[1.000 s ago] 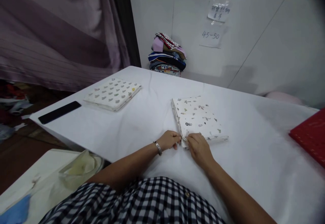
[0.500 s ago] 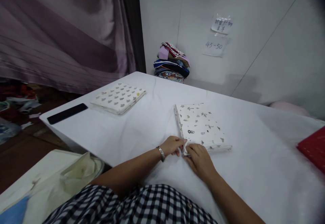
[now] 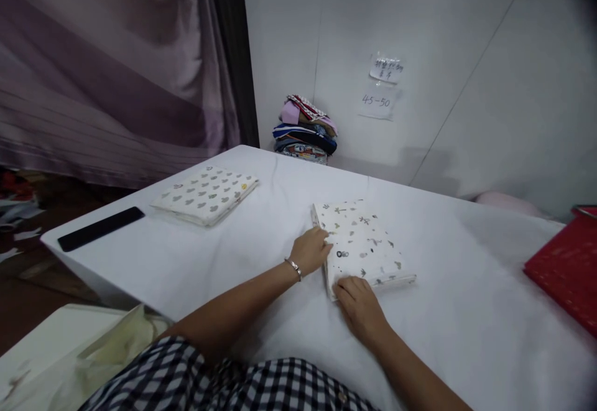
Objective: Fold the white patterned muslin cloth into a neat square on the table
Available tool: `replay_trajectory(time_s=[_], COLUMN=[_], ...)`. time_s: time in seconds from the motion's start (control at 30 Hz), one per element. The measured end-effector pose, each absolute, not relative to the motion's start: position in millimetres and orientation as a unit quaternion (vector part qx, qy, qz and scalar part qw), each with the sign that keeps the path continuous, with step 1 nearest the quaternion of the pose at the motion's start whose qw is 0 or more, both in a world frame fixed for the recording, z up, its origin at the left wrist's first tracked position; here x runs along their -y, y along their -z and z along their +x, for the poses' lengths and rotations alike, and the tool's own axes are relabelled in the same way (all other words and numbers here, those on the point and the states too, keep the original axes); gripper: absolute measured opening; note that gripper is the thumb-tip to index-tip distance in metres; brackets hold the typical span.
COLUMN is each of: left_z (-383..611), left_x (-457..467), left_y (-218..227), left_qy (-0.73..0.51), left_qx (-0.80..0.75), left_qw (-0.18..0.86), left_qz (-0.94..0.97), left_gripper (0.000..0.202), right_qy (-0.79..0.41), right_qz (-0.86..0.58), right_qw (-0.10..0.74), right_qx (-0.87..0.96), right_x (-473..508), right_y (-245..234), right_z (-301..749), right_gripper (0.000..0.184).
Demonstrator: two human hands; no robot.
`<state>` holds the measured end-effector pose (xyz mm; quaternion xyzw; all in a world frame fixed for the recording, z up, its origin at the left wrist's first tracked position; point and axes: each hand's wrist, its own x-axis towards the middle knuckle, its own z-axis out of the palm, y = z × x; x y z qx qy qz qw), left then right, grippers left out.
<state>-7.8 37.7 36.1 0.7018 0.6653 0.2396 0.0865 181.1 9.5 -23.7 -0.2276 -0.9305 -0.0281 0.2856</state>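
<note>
A folded white cloth [image 3: 361, 234] printed with small palm trees and animals lies in front of me on the white table. My left hand [image 3: 310, 250], with a silver bracelet at the wrist, is closed on the cloth's left edge, its thumb and fingertips near the top layer. At the near left corner, my right hand [image 3: 358, 305] has its fingers curled over the folded layers, with the fingertips partly hidden. A second folded cloth [image 3: 208, 196], white with grey shapes and one yellow shape, lies farther left, apart from both hands.
The white table [image 3: 261, 237] runs up to a pale wall with paper signs [image 3: 377, 101]. A dark flat strip [image 3: 100, 229] lies at its left end. Folded fabrics [image 3: 305, 131] are stacked by the wall. A red item [image 3: 566, 268] is at the right, a curtain [image 3: 116, 75] at the left.
My left hand has moved away from the near corner, up along the cloth's left edge. My right hand stays at the near corner. The camera view has shifted slightly.
</note>
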Motion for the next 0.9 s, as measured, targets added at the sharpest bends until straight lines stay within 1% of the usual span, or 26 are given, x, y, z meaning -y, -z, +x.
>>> replay_trajectory(time_s=[0.07,0.13,0.23,0.4,0.5,0.57,0.7,0.83,0.9], left_z=[-5,-4,-10,-20,-20,-21,-29,-43,-50], left_x=[-53,-65,-75,-75,-75,-82,-111,-148,-162], left_y=[-34,-24,-4,14,9,2,-11,-18,-19], left_qy=[-0.253,-0.224,-0.175,-0.169,-0.159,-0.152,-0.151,-0.138,-0.129], left_qx=[-0.600,-0.573,-0.614,-0.633,-0.633,-0.639,-0.671,-0.710,-0.720], left_qw=[0.037,0.028,0.057,0.070,0.085,0.086,0.056,0.074,0.095], left_qz=[0.759,0.788,0.767,0.752,0.753,0.749,0.723,0.687,0.675], left_gripper=[0.029,0.034,0.040,0.045,0.045,0.040,0.032,0.041,0.041], right_qy=[0.030,0.026,0.009,-0.004,0.002,0.003,0.000,0.007,0.015], right_qz=[-0.229,-0.230,-0.237,-0.239,-0.243,-0.244,-0.248,-0.255,-0.262], right_qw=[0.284,0.279,0.270,0.272,0.271,0.270,0.278,0.285,0.278], right_qx=[0.931,0.932,0.933,0.932,0.931,0.931,0.928,0.924,0.924], right_x=[-9,-9,-7,-5,-4,-4,-4,-2,-1], right_y=[25,25,21,14,15,16,18,20,22], right_z=[182,183,184,183,182,182,181,174,173], right_gripper=[0.021,0.023,0.025,0.024,0.023,0.023,0.026,0.029,0.027])
